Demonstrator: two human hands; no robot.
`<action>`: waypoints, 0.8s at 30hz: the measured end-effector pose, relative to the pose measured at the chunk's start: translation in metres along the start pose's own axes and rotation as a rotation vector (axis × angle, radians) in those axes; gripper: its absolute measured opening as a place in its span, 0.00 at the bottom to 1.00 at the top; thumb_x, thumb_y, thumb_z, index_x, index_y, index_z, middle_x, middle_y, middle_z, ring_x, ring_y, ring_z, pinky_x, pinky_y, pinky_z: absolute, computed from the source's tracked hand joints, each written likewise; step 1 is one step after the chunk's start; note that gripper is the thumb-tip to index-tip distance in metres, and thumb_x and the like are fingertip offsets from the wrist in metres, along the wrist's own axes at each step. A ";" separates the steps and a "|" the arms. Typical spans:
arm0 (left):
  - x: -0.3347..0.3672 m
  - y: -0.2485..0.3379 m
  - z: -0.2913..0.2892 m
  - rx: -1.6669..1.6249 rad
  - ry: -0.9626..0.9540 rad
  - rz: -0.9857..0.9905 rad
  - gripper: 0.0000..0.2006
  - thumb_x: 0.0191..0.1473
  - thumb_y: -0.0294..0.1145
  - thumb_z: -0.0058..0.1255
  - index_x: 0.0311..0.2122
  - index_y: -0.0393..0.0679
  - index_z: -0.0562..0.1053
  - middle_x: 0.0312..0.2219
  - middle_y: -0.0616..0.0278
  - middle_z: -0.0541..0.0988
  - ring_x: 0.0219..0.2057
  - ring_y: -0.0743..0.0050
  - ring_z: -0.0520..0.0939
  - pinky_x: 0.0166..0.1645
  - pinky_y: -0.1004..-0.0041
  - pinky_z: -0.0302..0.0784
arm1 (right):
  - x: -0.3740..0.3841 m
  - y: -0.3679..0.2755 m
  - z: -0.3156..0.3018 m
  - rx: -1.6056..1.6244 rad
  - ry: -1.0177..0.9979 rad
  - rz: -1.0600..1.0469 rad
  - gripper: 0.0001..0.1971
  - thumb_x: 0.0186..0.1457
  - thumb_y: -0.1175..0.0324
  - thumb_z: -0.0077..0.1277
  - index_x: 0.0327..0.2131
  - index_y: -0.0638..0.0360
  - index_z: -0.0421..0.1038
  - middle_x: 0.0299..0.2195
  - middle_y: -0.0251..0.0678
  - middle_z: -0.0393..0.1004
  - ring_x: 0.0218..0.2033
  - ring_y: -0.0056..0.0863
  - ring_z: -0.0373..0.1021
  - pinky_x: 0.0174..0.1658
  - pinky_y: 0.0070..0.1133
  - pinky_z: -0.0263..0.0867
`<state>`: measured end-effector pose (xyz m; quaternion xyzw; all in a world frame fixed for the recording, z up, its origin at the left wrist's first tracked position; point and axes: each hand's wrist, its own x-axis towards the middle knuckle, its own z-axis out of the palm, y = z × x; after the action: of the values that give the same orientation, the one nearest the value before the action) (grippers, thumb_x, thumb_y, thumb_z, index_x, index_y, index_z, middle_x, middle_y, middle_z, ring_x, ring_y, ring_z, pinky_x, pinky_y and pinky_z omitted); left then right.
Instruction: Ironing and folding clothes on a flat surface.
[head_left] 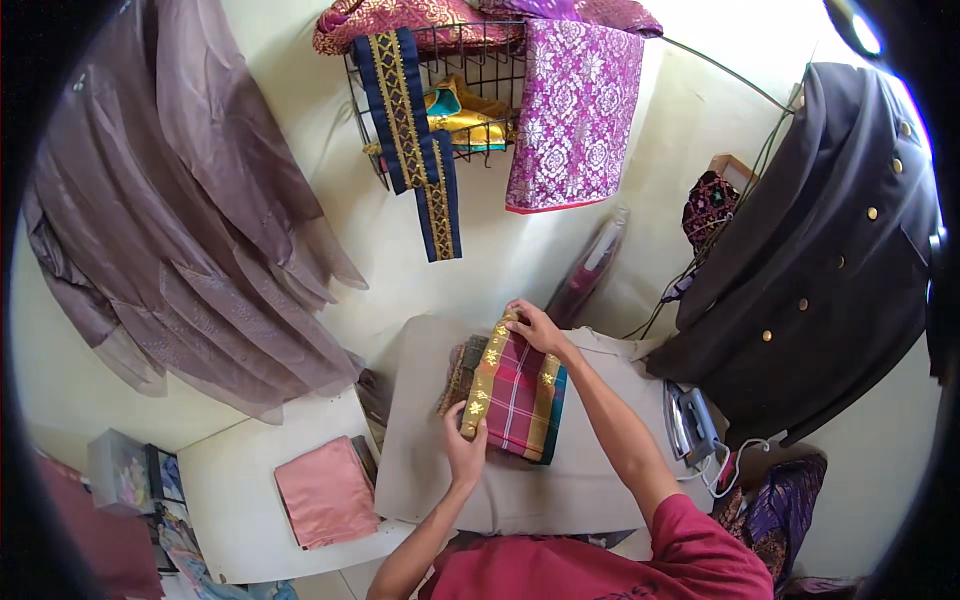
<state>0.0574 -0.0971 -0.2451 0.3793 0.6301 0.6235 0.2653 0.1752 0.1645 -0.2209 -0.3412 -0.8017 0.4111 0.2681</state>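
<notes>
Left grip and right grip pinch folded maroon plaid cloth atop beige ironing board; uneven tugging could skew it.

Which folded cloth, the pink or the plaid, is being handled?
The maroon plaid cloth: left hand and right hand touch its gold border. The plain pink cloth lies untouched on the white table.

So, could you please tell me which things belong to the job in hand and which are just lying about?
Job in hand:
plaid cloth, in the left hand and right hand
covered board beneath
perhaps the iron, untouched nearby

Lying about:
pink cloth
dark jacket, hanging
purple-white cloth, draped
</notes>
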 end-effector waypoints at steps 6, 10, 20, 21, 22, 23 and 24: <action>0.021 0.004 -0.038 0.272 -0.180 -0.031 0.16 0.51 0.29 0.56 0.46 0.42 0.71 0.43 0.53 0.74 0.48 0.55 0.73 0.56 0.60 0.63 | 0.010 -0.004 0.042 -0.046 0.110 -0.074 0.14 0.58 0.68 0.51 0.46 0.59 0.63 0.30 0.45 0.72 0.32 0.37 0.69 0.38 0.28 0.65; 0.025 -0.012 -0.050 0.754 -0.300 0.142 0.15 0.48 0.32 0.58 0.43 0.45 0.73 0.44 0.56 0.74 0.47 0.56 0.71 0.56 0.56 0.58 | -0.003 0.024 0.069 -0.307 0.200 -0.127 0.16 0.55 0.68 0.53 0.47 0.57 0.65 0.38 0.47 0.72 0.41 0.48 0.67 0.46 0.34 0.63; 0.046 -0.010 -0.031 0.902 -0.358 0.381 0.22 0.48 0.38 0.56 0.48 0.42 0.69 0.58 0.43 0.58 0.60 0.43 0.58 0.66 0.49 0.44 | -0.062 -0.021 0.047 -0.569 0.508 -0.133 0.23 0.53 0.68 0.53 0.52 0.63 0.63 0.50 0.48 0.65 0.54 0.49 0.59 0.58 0.37 0.55; 0.052 -0.015 -0.026 0.870 -0.422 0.412 0.25 0.50 0.40 0.54 0.52 0.41 0.67 0.61 0.41 0.55 0.63 0.43 0.54 0.68 0.48 0.39 | -0.078 -0.023 0.049 -0.609 0.481 -0.093 0.24 0.53 0.66 0.53 0.52 0.63 0.62 0.51 0.48 0.64 0.55 0.49 0.58 0.59 0.38 0.53; 0.058 -0.021 -0.021 0.860 -0.436 0.419 0.25 0.50 0.40 0.54 0.52 0.41 0.67 0.61 0.41 0.55 0.63 0.43 0.54 0.68 0.48 0.39 | -0.093 -0.023 0.051 -0.651 0.454 -0.051 0.25 0.53 0.64 0.53 0.53 0.64 0.61 0.52 0.49 0.63 0.56 0.50 0.57 0.60 0.39 0.52; 0.063 -0.025 -0.021 0.871 -0.460 0.463 0.29 0.52 0.43 0.52 0.57 0.40 0.63 0.63 0.40 0.51 0.65 0.43 0.51 0.67 0.48 0.40 | -0.106 -0.026 0.059 -0.623 0.380 -0.045 0.29 0.56 0.57 0.50 0.57 0.63 0.59 0.58 0.51 0.59 0.61 0.51 0.52 0.63 0.41 0.46; 0.068 -0.032 -0.017 0.872 -0.497 0.506 0.34 0.54 0.46 0.50 0.61 0.39 0.59 0.65 0.40 0.47 0.66 0.43 0.48 0.67 0.48 0.41 | -0.116 -0.022 0.067 -0.629 0.388 -0.037 0.29 0.56 0.57 0.50 0.57 0.63 0.59 0.58 0.51 0.59 0.61 0.51 0.52 0.63 0.41 0.46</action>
<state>0.0006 -0.0502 -0.2659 0.7286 0.6374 0.2414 0.0669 0.1928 0.0335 -0.2543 -0.4641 -0.8292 0.0673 0.3043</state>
